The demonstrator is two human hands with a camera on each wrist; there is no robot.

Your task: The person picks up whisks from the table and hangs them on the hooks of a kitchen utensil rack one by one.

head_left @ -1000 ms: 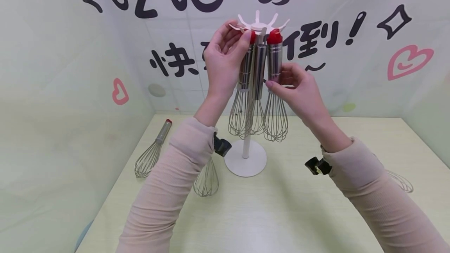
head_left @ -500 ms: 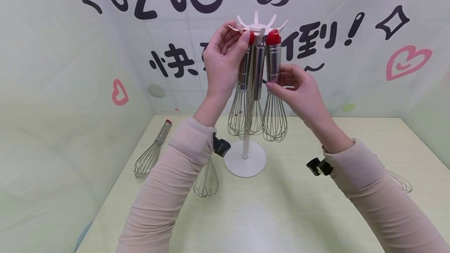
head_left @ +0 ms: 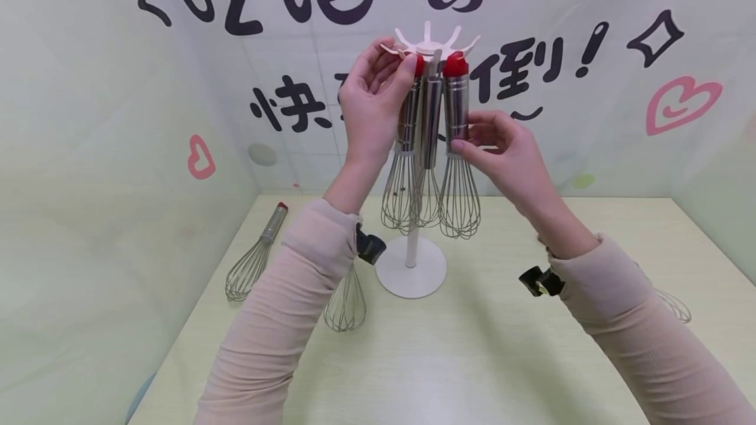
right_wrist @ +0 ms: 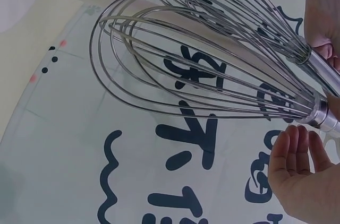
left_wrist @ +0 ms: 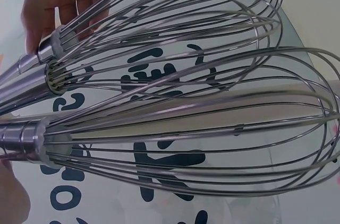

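Three whisks with steel handles hang from the white utensil stand [head_left: 428,48] in the head view. My left hand [head_left: 372,100] grips an arm of its hooked top, fingers curled behind it, thumb beside the left whisk's red end [head_left: 419,65]. At the right whisk [head_left: 456,100], my right hand [head_left: 508,149] rests its thumb tip against the lower handle. In the right wrist view, the relaxed fingers [right_wrist: 295,152] lie beside that handle's base. Between these two hangs the middle whisk [head_left: 431,123]. Their wire loops fill the left wrist view.
A red-ended whisk [head_left: 256,251] lies at the table's left. Another whisk [head_left: 346,300] shows partly past the left forearm, and wire loops [head_left: 673,305] show beyond the right sleeve. The stand's round base [head_left: 407,281] sits on the pale table [head_left: 472,359]. A printed curtain hangs behind.
The right hand has drawn slightly right relative to the right whisk, its thumb covering less of the handle. The left hand keeps its place on the stand. The view has shifted slightly.
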